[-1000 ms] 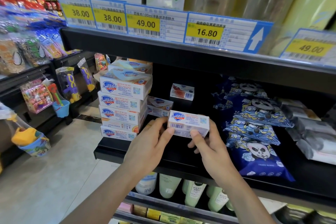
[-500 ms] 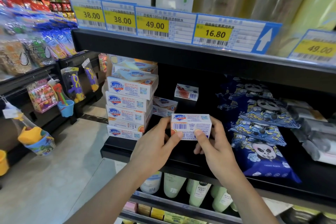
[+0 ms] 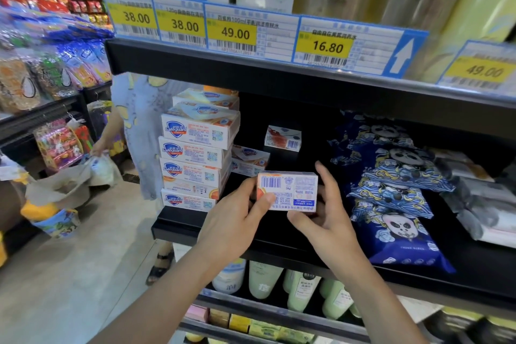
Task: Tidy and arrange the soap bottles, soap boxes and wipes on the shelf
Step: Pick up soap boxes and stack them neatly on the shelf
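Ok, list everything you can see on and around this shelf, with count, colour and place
held soap box: one, white and orange, above shelf front, between both hands
stacked soap boxes: about six, white with blue logos, shelf's left end
loose soap boxes: about two behind the stack, one further back
panda wipes packs: about five, dark blue, right of centre
grey wipes packs: several, far right
price tags: five, yellow and blue, upper shelf edge
bottles: several, pale green and white, shelf below
bystander: one, left aisle
left hand: grips box
right hand: fingers behind box
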### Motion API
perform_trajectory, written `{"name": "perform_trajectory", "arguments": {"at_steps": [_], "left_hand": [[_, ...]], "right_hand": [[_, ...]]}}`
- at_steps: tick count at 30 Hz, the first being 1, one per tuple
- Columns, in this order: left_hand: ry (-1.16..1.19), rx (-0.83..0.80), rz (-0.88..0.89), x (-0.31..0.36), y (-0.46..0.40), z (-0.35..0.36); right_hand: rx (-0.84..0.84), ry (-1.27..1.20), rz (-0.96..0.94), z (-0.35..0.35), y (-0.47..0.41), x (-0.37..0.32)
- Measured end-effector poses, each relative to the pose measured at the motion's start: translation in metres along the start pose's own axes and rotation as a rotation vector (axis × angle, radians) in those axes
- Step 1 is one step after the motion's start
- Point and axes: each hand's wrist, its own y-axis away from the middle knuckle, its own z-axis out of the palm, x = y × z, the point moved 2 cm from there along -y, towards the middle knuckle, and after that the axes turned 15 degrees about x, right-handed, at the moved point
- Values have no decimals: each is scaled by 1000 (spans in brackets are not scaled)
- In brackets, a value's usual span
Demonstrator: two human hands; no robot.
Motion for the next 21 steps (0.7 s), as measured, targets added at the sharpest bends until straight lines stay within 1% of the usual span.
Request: {"name": "perform_trajectory", "arguments": {"at_steps": [10, 15, 21], "left_hand": [[3, -23, -43, 2, -1, -2], [15, -35, -33, 5, -1, -3], [-2, -14, 7, 7, 0, -4]], "right_hand": [[12, -19, -37, 0, 0, -3], [28, -39, -33, 2, -2, 2], [19, -92, -28, -1, -3, 3]]}}
